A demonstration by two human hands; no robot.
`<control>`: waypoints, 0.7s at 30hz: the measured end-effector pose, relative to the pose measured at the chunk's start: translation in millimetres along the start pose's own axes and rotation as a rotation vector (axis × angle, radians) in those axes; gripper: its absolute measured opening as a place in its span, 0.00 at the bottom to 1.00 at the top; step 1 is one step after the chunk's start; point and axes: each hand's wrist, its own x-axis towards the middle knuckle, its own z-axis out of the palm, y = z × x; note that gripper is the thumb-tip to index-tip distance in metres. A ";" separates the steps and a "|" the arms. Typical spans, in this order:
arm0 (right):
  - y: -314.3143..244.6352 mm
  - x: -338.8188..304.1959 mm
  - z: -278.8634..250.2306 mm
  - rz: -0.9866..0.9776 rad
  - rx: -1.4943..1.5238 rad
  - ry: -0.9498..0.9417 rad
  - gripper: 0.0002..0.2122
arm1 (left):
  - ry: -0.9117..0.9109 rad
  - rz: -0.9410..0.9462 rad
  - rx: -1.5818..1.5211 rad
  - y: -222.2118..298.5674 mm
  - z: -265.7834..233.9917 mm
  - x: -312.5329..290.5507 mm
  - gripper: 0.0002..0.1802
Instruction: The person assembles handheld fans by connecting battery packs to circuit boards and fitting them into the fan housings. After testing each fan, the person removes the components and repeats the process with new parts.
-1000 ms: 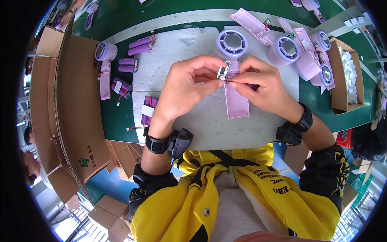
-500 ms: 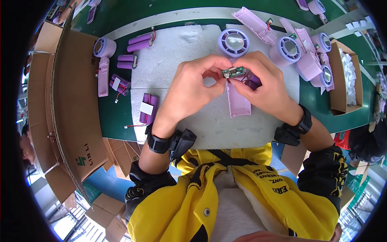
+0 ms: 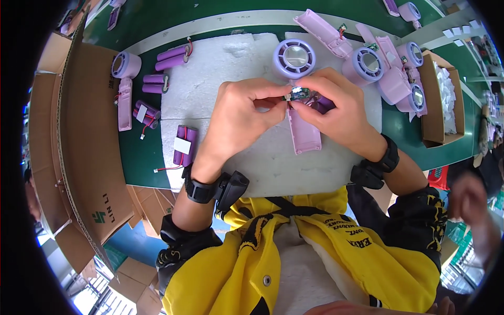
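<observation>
A small green circuit board (image 3: 300, 93) is held up over the foam pad, between my two hands. My left hand (image 3: 239, 115) is closed in a pinch at the board's left end, where a small pale piece shows between the fingertips. My right hand (image 3: 338, 107) grips the board from the other side with thumb and fingers. Thin wires and a purple battery pack (image 3: 324, 105) show under my right fingers, partly hidden. Below lies an open pink handle shell (image 3: 304, 135), and just beyond my hands is a lilac round fan head (image 3: 293, 59).
Purple battery packs (image 3: 185, 146) lie at the left. Fan heads (image 3: 363, 65) and pink shells (image 3: 325, 34) crowd the right, beside a carton (image 3: 434, 126) of white pieces. A tall cardboard box (image 3: 97, 142) stands left. Another person's blurred hand (image 3: 470, 197) is at the right.
The board has tipped slightly, and my left fingertips have drawn closer together at its end. The whole scene has shifted a little left. Another person's hand has appeared at the right.
</observation>
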 end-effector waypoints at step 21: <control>-6.8 -0.2 -2.2 0.287 0.239 -0.067 0.10 | -0.002 -0.098 -0.112 -3.3 3.9 -1.3 0.17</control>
